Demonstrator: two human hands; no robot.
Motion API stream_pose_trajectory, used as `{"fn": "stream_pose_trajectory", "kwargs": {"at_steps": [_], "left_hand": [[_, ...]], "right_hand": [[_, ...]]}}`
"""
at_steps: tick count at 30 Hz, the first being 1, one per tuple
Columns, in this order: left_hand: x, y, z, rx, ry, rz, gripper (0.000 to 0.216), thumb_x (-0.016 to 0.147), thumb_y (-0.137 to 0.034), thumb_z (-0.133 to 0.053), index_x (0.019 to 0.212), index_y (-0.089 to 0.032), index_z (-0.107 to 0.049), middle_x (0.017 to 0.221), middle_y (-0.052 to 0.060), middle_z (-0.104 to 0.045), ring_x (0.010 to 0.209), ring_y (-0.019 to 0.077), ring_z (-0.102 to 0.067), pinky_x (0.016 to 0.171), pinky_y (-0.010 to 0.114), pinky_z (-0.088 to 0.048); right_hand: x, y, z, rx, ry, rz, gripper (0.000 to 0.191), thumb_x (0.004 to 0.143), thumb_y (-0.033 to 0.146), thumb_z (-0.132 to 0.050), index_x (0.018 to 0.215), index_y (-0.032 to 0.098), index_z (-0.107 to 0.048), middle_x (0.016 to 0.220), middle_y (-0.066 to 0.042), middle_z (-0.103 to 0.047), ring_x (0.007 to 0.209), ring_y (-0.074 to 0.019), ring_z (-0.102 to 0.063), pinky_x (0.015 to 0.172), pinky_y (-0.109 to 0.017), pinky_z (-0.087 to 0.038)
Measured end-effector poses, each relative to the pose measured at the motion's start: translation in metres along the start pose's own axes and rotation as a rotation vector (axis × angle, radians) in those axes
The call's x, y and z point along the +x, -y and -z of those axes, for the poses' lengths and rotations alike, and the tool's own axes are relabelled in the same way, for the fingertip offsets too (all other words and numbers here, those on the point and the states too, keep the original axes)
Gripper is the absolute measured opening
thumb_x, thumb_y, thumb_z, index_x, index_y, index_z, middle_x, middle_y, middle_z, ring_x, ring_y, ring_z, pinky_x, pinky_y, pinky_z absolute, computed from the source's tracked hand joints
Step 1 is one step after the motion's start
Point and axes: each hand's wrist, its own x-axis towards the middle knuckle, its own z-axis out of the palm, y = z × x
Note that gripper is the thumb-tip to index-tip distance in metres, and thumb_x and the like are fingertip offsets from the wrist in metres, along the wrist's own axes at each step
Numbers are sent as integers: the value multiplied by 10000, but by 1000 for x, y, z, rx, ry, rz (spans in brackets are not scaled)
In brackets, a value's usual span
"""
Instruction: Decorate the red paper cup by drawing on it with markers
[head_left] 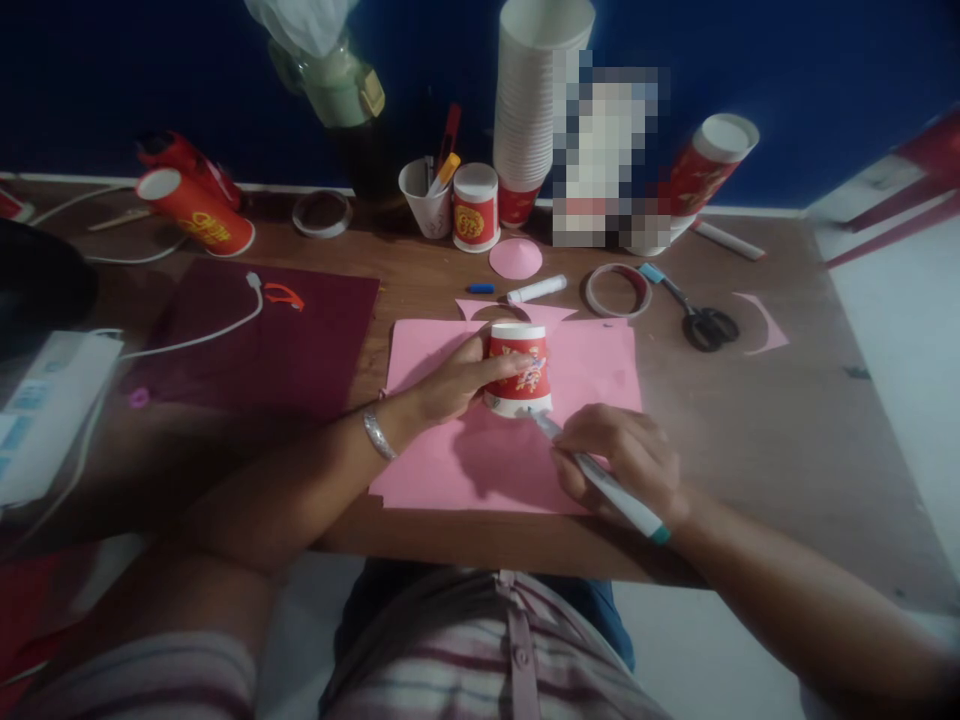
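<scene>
My left hand (pixel 466 375) is wrapped round a red and white paper cup (pixel 534 378), its thumb across the printed front. The cup stands upside down over pink paper (pixel 450 470). In my right hand (pixel 619 450) is a white marker pen (pixel 622 500) with a green end, its tip at the white band low on the cup. Whether the tip touches the cup I cannot tell. Behind the cup lie a white marker (pixel 537 290), a small blue cap (pixel 481 289) and a pink paper cone (pixel 515 258).
Scissors (pixel 709 325) and a tape roll (pixel 618 291) lie to the right. At the back stand a tall stack of paper cups (pixel 525 110), a cup of pens (pixel 425 205) and a red cup (pixel 475 210). A white cable (pixel 202 340) crosses dark red paper (pixel 315 330) on the left.
</scene>
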Motion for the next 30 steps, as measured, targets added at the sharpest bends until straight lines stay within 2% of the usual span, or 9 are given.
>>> {"fn": "stream_pose_trajectory", "kwargs": {"at_steps": [30], "left_hand": [[0,-1,0,-1,35,-17,337,900,-408,-858,1104,-173,-728,1084,107,-804,950,212,-754,851,334,-582]], "right_hand": [[2,1,1,-15,13,-24,220,936,51,-697,1032,236,-627,763,27,-687,626,-137,-678,551,-248,-567]]}}
